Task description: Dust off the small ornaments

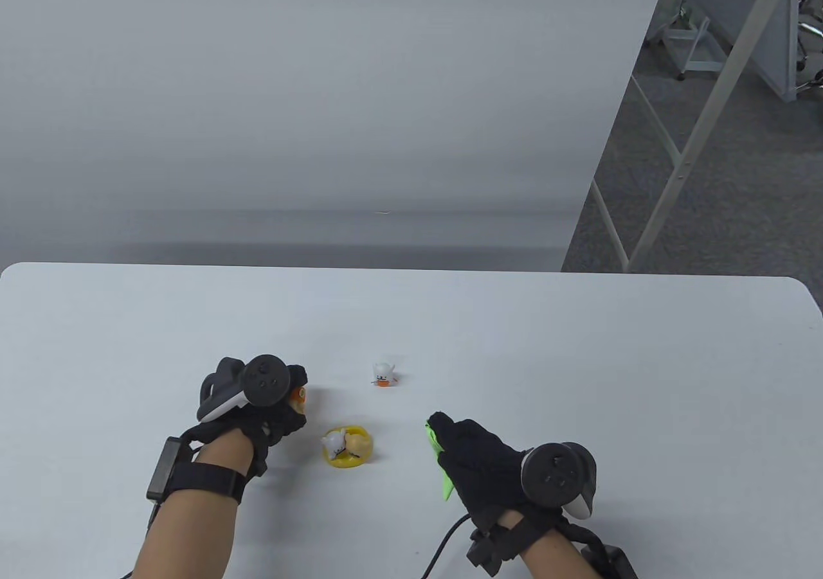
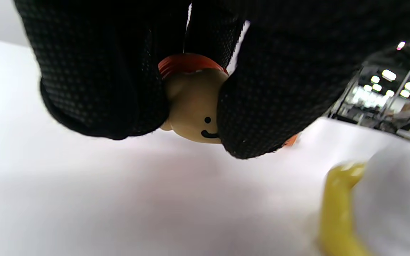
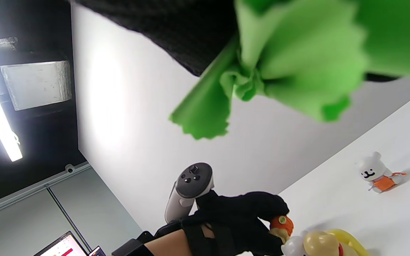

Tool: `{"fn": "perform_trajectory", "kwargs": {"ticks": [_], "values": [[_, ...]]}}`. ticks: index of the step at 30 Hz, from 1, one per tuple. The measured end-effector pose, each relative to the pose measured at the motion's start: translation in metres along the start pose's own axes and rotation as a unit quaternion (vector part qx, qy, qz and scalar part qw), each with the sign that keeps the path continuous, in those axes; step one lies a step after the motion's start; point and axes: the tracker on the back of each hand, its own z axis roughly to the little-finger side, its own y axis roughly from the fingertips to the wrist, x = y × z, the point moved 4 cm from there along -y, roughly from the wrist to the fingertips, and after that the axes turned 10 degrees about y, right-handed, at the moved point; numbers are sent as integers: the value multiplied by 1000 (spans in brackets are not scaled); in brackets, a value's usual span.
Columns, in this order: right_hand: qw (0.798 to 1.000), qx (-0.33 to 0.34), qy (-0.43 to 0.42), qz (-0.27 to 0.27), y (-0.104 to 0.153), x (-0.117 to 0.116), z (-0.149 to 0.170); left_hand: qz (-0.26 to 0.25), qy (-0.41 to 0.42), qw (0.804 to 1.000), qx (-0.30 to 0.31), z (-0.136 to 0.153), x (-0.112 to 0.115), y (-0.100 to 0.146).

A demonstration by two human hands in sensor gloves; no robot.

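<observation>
My left hand [image 1: 283, 405] grips a small tan figure with an orange top [image 1: 297, 398] between its fingers, just above the white table [image 1: 578, 360]. The figure's smiling face shows in the left wrist view [image 2: 194, 110] and the right wrist view [image 3: 279, 225]. My right hand [image 1: 476, 457] holds a crumpled green cloth [image 1: 440, 470], which also shows in the right wrist view [image 3: 283, 67]. A yellow ring ornament with white and tan figures [image 1: 347, 445] lies between my hands. A small white bear with orange clothing [image 1: 382, 374] stands further back, apart from both hands.
The table's far edge [image 1: 411, 272] meets a grey wall. A metal-framed stand [image 1: 675, 155] stands on the floor at the right. Cables trail from both wrists at the near edge.
</observation>
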Motion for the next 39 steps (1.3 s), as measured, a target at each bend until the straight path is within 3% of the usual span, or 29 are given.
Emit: {"fn": "perform_trajectory", "kwargs": {"ticks": [2,4,14,17,21,23,28,33,39], "values": [[1000,-5,-2,0,1,0,2,29,-17,999,-7,7,16,-1],[1000,-6,-2,0,1,1,4,3,-8,1000,1,9,13,0],[1000,-1,9,-7,2,-1,0,16,-55,998,5,-1,16,11],[1000,-2,10,-9,2,0,-1,16,-44,999,3,-9,3,17],[1000,-1,12,-3,3,3,-4,-42,-18,998,43,-28,-30,37],[1000,9,7,4,3,5,-6,-68,6,995,71,-40,-44,52],[1000,8,6,13,3,10,-5,-120,-31,985,121,-74,-68,96],[1000,-6,9,13,4,12,-2,-149,-91,973,148,-102,-62,133],[999,-16,35,31,7,14,2,-118,-101,977,146,-107,-33,146]]}}
